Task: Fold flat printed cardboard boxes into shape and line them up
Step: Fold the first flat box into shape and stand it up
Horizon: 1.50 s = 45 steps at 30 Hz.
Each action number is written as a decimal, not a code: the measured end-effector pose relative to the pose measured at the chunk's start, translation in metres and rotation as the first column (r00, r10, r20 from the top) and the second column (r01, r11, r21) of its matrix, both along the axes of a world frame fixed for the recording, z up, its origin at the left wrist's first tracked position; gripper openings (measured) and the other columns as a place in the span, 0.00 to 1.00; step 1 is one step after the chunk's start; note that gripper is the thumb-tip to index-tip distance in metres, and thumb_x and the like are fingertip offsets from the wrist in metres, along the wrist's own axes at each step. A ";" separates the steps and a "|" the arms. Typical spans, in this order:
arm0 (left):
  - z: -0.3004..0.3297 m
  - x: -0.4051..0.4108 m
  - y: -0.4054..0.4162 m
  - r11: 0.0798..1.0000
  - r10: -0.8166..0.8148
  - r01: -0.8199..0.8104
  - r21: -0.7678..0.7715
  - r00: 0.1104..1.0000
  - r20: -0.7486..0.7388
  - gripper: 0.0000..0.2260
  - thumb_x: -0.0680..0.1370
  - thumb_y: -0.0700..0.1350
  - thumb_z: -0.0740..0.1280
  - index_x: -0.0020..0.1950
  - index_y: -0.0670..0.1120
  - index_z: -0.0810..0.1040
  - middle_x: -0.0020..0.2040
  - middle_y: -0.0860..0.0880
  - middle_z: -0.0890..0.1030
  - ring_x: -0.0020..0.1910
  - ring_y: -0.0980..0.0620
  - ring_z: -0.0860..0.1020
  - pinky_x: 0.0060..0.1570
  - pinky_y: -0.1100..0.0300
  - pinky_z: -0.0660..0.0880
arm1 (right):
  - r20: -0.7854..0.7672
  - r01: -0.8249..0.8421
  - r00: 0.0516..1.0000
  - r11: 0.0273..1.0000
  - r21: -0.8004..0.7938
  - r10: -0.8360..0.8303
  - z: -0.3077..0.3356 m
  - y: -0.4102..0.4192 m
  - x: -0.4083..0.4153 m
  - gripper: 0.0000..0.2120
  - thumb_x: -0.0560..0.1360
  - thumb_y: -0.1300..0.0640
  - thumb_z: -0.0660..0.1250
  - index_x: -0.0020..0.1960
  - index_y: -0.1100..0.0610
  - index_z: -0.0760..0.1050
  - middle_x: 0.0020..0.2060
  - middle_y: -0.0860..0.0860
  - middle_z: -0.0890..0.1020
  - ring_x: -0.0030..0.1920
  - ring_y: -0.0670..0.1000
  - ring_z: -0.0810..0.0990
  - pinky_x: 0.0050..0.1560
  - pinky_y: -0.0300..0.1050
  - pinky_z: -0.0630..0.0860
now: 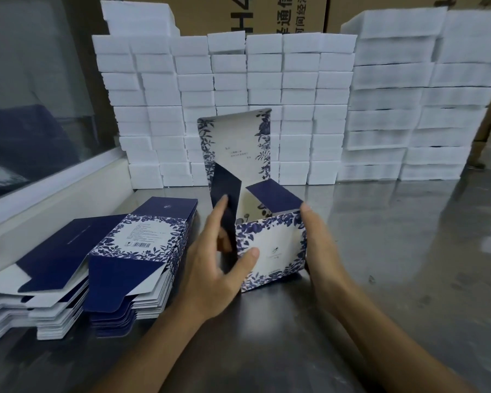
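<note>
Hands: left hand and right hand grip box between them; flaps up

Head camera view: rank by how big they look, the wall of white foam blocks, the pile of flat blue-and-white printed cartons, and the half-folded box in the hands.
1. Wall of white foam blocks
2. Pile of flat blue-and-white printed cartons
3. Half-folded box, though nearness enlarges it

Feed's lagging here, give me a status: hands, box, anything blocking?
Left hand pinching navy side flap; right hand gripping blue-floral printed cardboard box. Box upright on steel table, tall lid flap open. Flat box stack left, not blocking.
</note>
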<state>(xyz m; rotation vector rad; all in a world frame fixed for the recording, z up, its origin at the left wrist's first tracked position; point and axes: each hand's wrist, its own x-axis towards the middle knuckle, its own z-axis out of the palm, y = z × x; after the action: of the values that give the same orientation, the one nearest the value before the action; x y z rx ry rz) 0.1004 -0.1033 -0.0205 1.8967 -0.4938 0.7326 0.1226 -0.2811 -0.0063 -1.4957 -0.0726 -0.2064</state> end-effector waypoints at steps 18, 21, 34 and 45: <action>0.006 -0.002 -0.013 0.934 -0.148 0.108 -0.340 0.984 -0.097 0.06 0.75 0.48 0.65 0.45 0.49 0.69 0.31 0.55 0.74 0.30 0.57 0.72 0.31 0.60 0.74 | 0.353 0.159 0.923 0.987 0.022 -0.156 0.012 0.003 -0.010 0.21 0.71 0.37 0.65 0.53 0.52 0.76 0.44 0.41 0.83 0.44 0.40 0.81 0.43 0.33 0.75; 0.004 0.006 -0.011 0.910 -0.082 -0.021 -0.415 0.970 -0.229 0.12 0.75 0.42 0.68 0.42 0.47 0.64 0.28 0.53 0.69 0.27 0.52 0.71 0.28 0.56 0.74 | 0.434 0.238 0.883 0.968 -0.083 -0.180 0.009 0.000 -0.013 0.21 0.70 0.36 0.66 0.56 0.47 0.76 0.54 0.52 0.80 0.55 0.52 0.80 0.55 0.51 0.77; 0.000 0.009 -0.012 0.963 -0.084 -0.057 -0.264 0.865 -0.494 0.24 0.81 0.49 0.65 0.26 0.45 0.65 0.20 0.48 0.67 0.22 0.49 0.68 0.28 0.58 0.67 | 0.537 0.375 0.809 0.913 -0.159 -0.239 0.007 -0.002 -0.015 0.16 0.71 0.35 0.65 0.55 0.39 0.72 0.53 0.44 0.77 0.59 0.46 0.75 0.56 0.31 0.68; 0.003 0.007 -0.014 0.942 -0.115 -0.068 -0.330 0.856 -0.504 0.25 0.81 0.49 0.64 0.24 0.46 0.64 0.20 0.48 0.65 0.23 0.50 0.66 0.25 0.62 0.67 | 0.414 0.363 0.869 0.918 -0.162 -0.270 0.007 -0.002 -0.011 0.22 0.69 0.29 0.61 0.56 0.40 0.74 0.57 0.43 0.76 0.62 0.45 0.74 0.65 0.46 0.72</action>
<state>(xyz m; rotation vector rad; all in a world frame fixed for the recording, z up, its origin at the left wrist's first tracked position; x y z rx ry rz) 0.1070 -0.1175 -0.0179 1.6635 -0.0393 0.2383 0.1116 -0.2828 0.0011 -1.6814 -0.1696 -0.7865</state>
